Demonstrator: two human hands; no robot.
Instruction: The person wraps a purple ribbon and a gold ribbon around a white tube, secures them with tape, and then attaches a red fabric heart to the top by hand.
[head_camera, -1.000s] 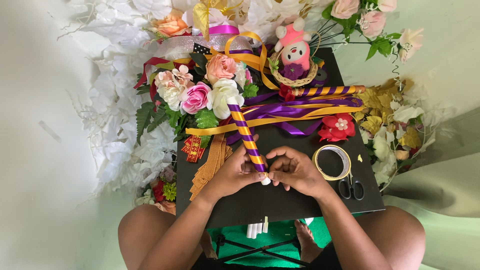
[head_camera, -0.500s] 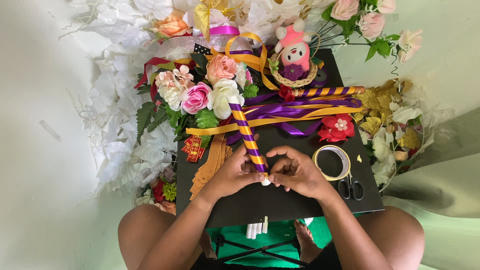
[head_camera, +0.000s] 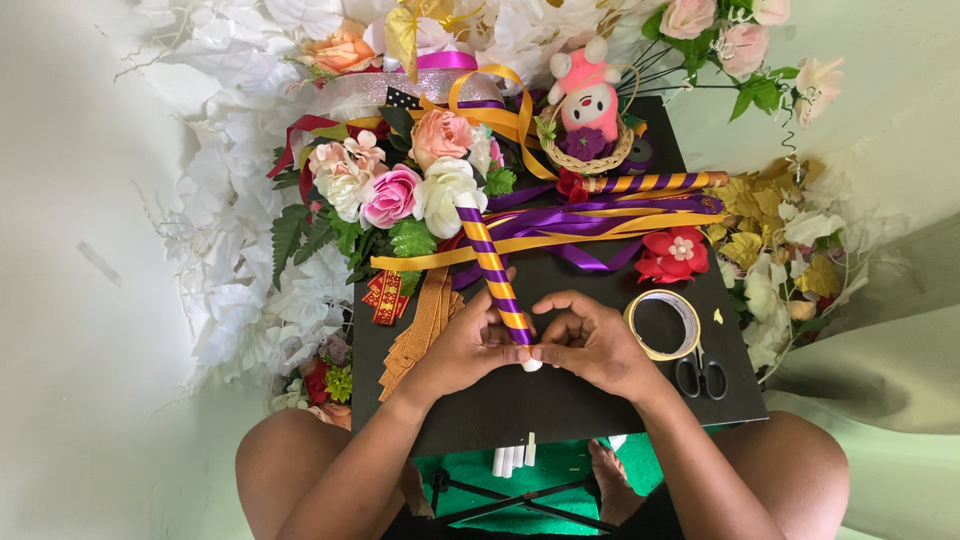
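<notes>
A stick wrapped in spiralling yellow and purple ribbon (head_camera: 490, 265) lies slantwise on a black board (head_camera: 560, 400). Its near, bare white end sits between my two hands. My left hand (head_camera: 470, 345) grips the stick from the left side near that end. My right hand (head_camera: 590, 340) presses its fingertips against the same end from the right. A second striped stick (head_camera: 650, 183) lies crosswise further back, over long purple and yellow ribbons (head_camera: 590, 222).
A roll of tape (head_camera: 661, 324) and black scissors (head_camera: 700, 375) lie right of my right hand. Artificial flowers (head_camera: 400, 190), a small doll in a basket (head_camera: 588, 110), white leaves (head_camera: 240, 200) and golden leaves (head_camera: 770, 215) crowd the board's far and side edges. Several white sticks (head_camera: 512, 458) lie below the board.
</notes>
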